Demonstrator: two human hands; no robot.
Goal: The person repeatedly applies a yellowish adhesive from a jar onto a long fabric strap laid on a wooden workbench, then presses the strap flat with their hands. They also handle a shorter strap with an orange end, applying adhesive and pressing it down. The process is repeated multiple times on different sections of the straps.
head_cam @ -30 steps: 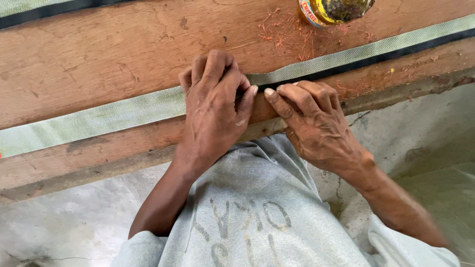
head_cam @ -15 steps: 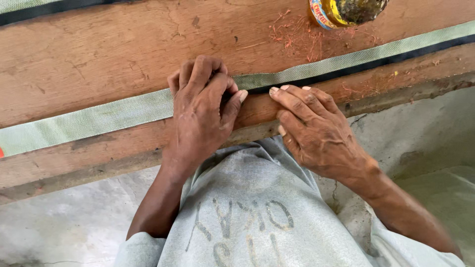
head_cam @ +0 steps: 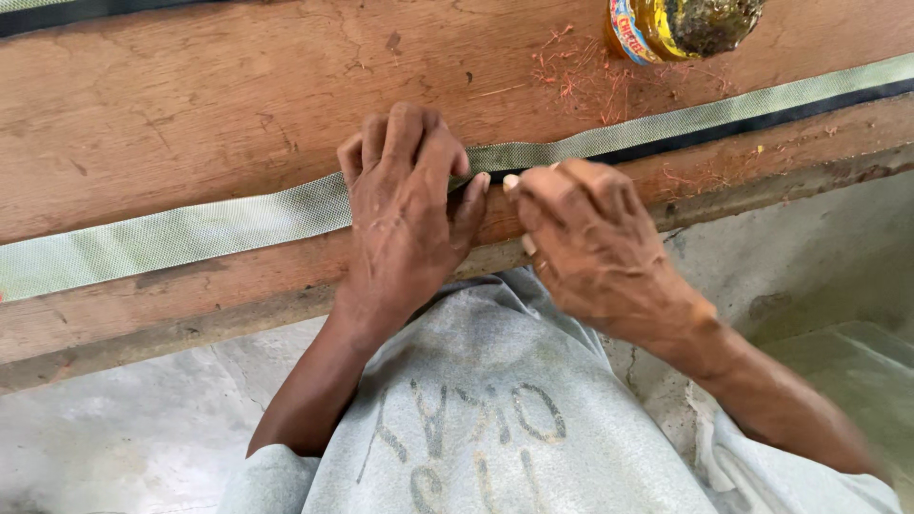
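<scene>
Along the left of the worn brown wooden worktop (head_cam: 190,105), a long strip of pale green woven mesh tape with a dark edge (head_cam: 190,233) lies flat and runs slantwise up toward the right edge of the view. At the middle, the left hand (head_cam: 405,209) bears down on the strip with its fingers curled over it; its grip is pressing rather than pinching, and whether the thumb has tucked under the tape's edge I cannot tell. Touching it thumb to thumb, the right hand (head_cam: 590,238) sits just beside it on the same stretch of tape, fingers bent and partly blurred, so whether it pinches the tape or merely pushes on it is not clear. Below both hands, a light grey shirt (head_cam: 495,419) fills the lower view, with rough grey concrete floor (head_cam: 114,438) to either side. Farther right, reddish fibre scraps (head_cam: 590,81) lie scattered on the wood above the strip, and a yellow-labelled bottle (head_cam: 681,27) stands at the top edge, well apart from the hands.

As I judge it, the work goes best if the left hand anchors the strip firmly while the right works close against it, keeping the tape flat and untwisted along the plank.
</scene>
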